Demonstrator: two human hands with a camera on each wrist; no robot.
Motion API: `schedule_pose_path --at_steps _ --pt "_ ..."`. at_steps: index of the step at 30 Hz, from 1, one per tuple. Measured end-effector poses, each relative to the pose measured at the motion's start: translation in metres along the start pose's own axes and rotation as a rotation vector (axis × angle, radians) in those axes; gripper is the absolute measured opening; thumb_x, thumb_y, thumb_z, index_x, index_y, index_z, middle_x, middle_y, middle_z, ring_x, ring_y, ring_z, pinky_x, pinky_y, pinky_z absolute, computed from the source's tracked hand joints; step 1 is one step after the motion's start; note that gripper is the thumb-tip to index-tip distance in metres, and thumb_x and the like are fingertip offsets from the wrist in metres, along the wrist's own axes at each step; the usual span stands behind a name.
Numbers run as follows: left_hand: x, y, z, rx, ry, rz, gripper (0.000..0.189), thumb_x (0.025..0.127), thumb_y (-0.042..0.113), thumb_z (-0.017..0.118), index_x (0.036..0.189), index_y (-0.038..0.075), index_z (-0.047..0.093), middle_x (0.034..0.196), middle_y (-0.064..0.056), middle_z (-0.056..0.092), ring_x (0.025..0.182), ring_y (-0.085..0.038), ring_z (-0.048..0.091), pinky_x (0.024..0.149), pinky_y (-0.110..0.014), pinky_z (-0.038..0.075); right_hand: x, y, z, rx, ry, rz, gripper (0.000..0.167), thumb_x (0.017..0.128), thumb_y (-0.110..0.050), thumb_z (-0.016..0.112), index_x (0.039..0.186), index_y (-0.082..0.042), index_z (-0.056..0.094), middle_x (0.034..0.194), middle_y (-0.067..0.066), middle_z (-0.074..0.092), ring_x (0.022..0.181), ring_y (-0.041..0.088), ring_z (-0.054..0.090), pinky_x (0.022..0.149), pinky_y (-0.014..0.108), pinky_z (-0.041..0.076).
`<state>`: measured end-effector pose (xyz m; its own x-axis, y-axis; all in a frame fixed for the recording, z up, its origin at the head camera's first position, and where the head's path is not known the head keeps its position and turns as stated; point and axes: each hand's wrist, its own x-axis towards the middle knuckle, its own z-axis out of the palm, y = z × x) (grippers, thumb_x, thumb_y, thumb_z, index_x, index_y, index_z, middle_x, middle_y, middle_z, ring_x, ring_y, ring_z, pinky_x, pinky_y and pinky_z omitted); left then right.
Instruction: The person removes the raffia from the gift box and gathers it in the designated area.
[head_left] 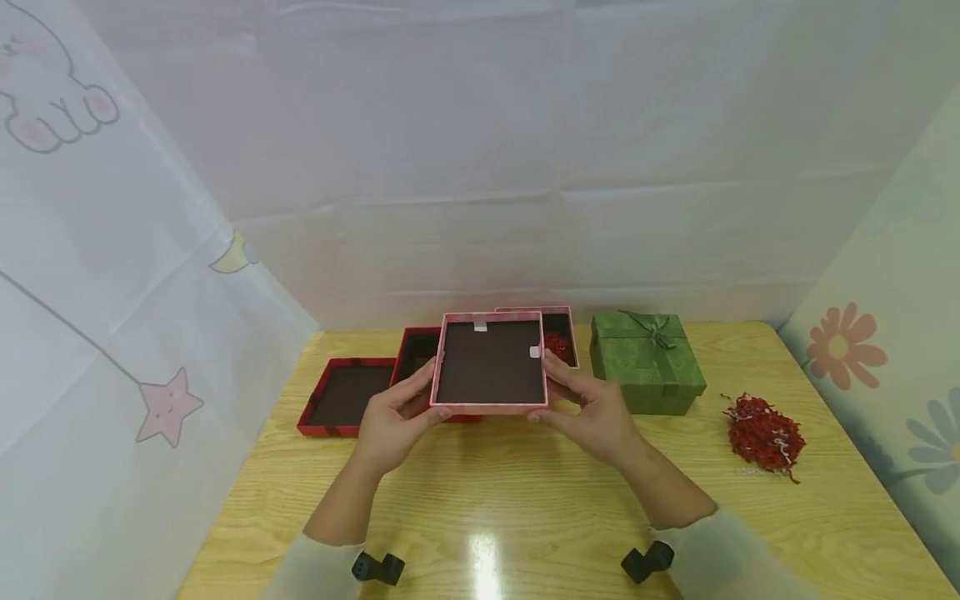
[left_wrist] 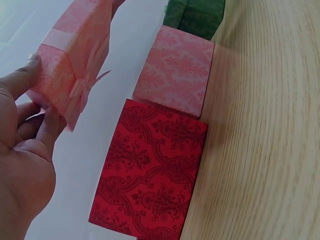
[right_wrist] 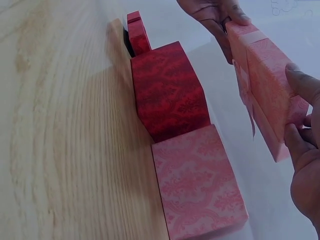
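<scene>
Both hands hold a pink box lid (head_left: 491,362) up above the table, its dark inside facing me. My left hand (head_left: 393,421) grips the lid's left edge, thumb at the near corner. On the opposite edge my right hand (head_left: 592,412) grips it the same way. A pink ribbon bow (left_wrist: 82,87) on the lid's outer face shows in the left wrist view. Behind the lid stand a pink box base (right_wrist: 200,182) and a red box base (left_wrist: 150,170), side by side. Red shredded paper (head_left: 557,345) lies inside the pink base.
A red lid (head_left: 352,396) lies inside-up at the left. Right of the pink base stands a closed green gift box (head_left: 645,367) with a bow. A heap of red shredded paper (head_left: 765,435) lies at the table's right. White cloth walls (head_left: 525,167) rise behind the wooden table (head_left: 450,508).
</scene>
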<state>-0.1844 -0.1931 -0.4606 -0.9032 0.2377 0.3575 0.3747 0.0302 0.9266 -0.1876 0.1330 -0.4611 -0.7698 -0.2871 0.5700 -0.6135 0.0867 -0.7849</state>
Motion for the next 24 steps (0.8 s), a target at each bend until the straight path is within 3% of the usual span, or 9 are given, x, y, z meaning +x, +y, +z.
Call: schedule_pose_path --at_steps 6,14,20,24 --pt "-0.011 0.001 -0.011 -0.016 0.017 -0.012 0.070 0.087 -0.007 0.079 0.150 0.002 0.052 0.159 -0.014 0.046 0.139 -0.024 0.053 0.096 -0.034 0.054 0.000 0.001 0.014 0.077 -0.008 -0.027 0.077 0.072 0.011 0.088 0.141 0.014 0.053 0.149 0.029 0.049 0.132 0.038 0.057 0.099 0.034 0.053" --pt "-0.025 0.000 -0.025 0.006 0.020 0.008 0.067 0.088 -0.009 0.077 0.150 0.001 0.053 0.158 -0.018 0.046 0.139 -0.023 0.053 0.096 -0.032 0.054 0.000 -0.001 0.029 0.151 -0.048 -0.028 0.077 0.075 0.012 0.086 0.142 0.017 0.050 0.151 0.033 0.045 0.137 0.042 0.050 0.099 0.044 0.051" --pt "-0.036 -0.002 -0.035 -0.001 0.017 -0.010 0.068 0.089 -0.010 0.075 0.151 0.000 0.050 0.158 -0.020 0.044 0.135 -0.022 0.056 0.095 -0.034 0.054 -0.003 -0.002 0.041 0.153 -0.070 -0.004 0.076 0.078 0.010 0.085 0.145 0.014 0.050 0.153 0.030 0.044 0.141 0.038 0.047 0.100 0.048 0.050" --pt "-0.044 0.000 -0.042 0.009 0.010 -0.023 0.070 0.089 -0.010 0.075 0.153 0.001 0.048 0.159 -0.019 0.043 0.134 -0.022 0.058 0.094 -0.036 0.055 -0.004 -0.002 0.049 0.130 -0.078 0.029 0.075 0.080 0.005 0.086 0.146 0.010 0.051 0.155 0.025 0.045 0.136 0.036 0.053 0.100 0.046 0.051"
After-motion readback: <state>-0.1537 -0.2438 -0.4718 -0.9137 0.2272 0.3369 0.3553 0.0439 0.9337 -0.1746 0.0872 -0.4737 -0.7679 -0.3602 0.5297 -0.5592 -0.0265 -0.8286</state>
